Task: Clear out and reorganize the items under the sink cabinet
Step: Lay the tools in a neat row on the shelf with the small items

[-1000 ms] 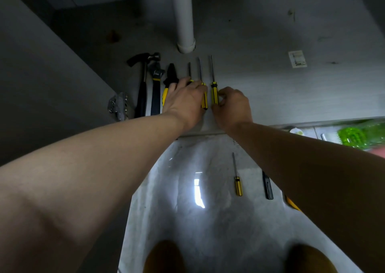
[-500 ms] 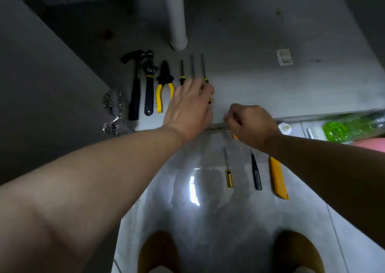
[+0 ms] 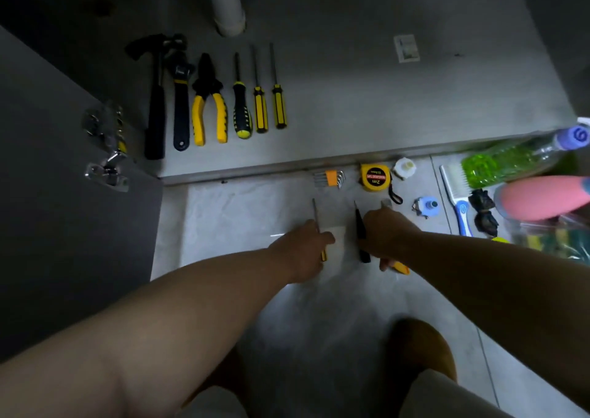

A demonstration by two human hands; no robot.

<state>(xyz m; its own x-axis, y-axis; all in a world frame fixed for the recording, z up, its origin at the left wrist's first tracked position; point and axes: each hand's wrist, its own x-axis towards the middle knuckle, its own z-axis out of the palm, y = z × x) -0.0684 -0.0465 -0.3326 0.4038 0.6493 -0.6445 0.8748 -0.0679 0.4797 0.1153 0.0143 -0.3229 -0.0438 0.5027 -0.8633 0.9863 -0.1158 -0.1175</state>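
Cabinet floor [image 3: 367,105]: tools lie in a neat row, handles toward the person, tips toward the drain pipe [image 3: 227,6].
Row, left to right: hammer [image 3: 155,108], wrench [image 3: 180,105], pliers [image 3: 209,105], black-and-yellow screwdriver [image 3: 241,111], pair of yellow-handled screwdrivers [image 3: 260,108]. The tools lie side by side, with narrow gaps between them.
Door hinge [image 3: 107,144]: on the cabinet's left wall, beside the hammer.
Tiled floor [image 3: 236,216]: carries the remaining items, in front of the cabinet edge.
Left grip [image 3: 305,250]: grasping the small screwdriver [image 3: 314,211], fingers closed over its handle. The shaft points toward the cabinet and a bit of yellow shows under the palm.
Right grip [image 3: 388,234]: clenched over the utility knife [image 3: 400,267], which shows at both ends of the hand.
Black pointed tool [image 3: 360,235]: flat on the tiles between the two grips, just beside the right one.
Near cabinet edge: hex key set [image 3: 330,178], tape measure [image 3: 375,177].
Far right: brush [image 3: 458,203], green bottle [image 3: 501,162] and pink bottle [image 3: 542,197], both bottles on their sides.
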